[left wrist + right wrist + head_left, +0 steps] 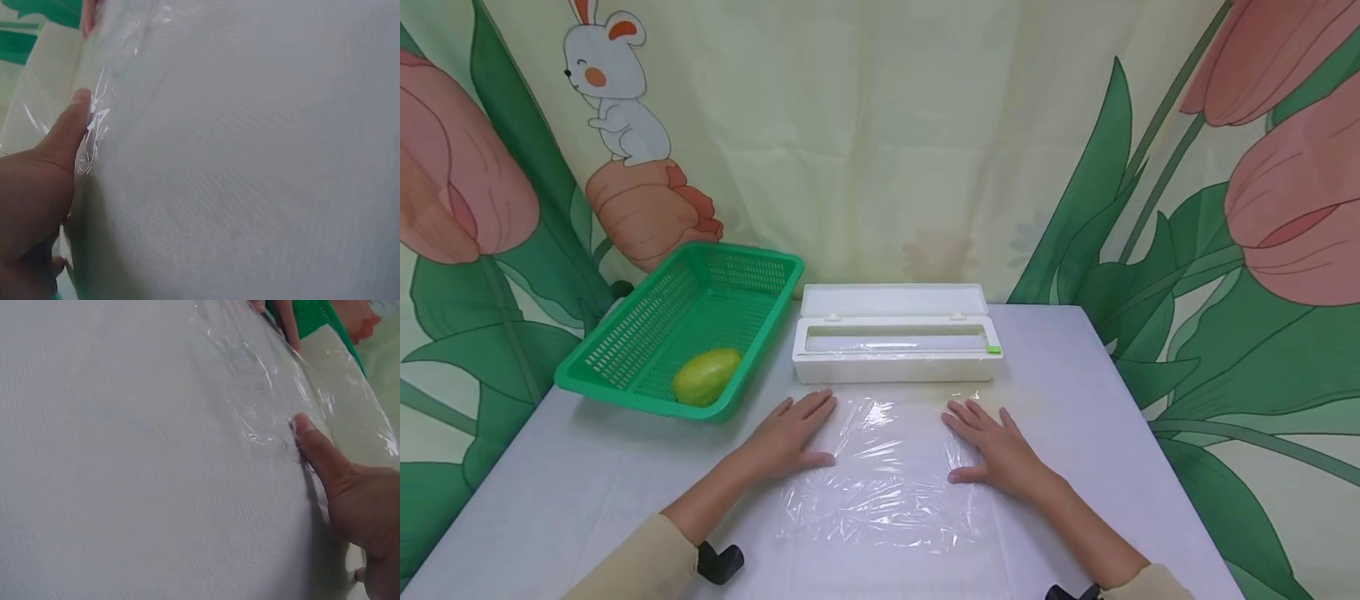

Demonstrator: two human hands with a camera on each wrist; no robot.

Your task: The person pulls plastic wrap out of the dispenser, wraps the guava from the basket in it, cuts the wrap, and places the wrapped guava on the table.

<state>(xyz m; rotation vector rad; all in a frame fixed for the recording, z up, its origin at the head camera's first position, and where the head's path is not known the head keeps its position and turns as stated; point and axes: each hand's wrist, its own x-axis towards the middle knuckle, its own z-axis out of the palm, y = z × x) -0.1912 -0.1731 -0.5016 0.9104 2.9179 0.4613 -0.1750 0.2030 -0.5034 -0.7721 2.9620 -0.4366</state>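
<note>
A sheet of clear cling film (pixel 887 475) lies wrinkled and shiny on the white table in front of the dispenser. My left hand (pixel 790 437) rests at the film's left side, fingers stretched forward and thumb pointing inward. On the opposite side my right hand (pixel 996 450) lies with fingers spread. In the left wrist view the left thumb (pixel 69 125) touches the film's edge; in the right wrist view the right thumb (pixel 319 450) does likewise. Behind the film stands a white cling film dispenser (pixel 895 369), its lid (pixel 891 300) raised and a roll of film inside.
To the left, a green plastic basket (pixel 625 398) holds one yellow-green fruit (pixel 706 377). A bright green slider (pixel 993 350) sits at the dispenser's right end. A printed curtain (pixel 940 150) hangs behind the white table (pixel 1075 375).
</note>
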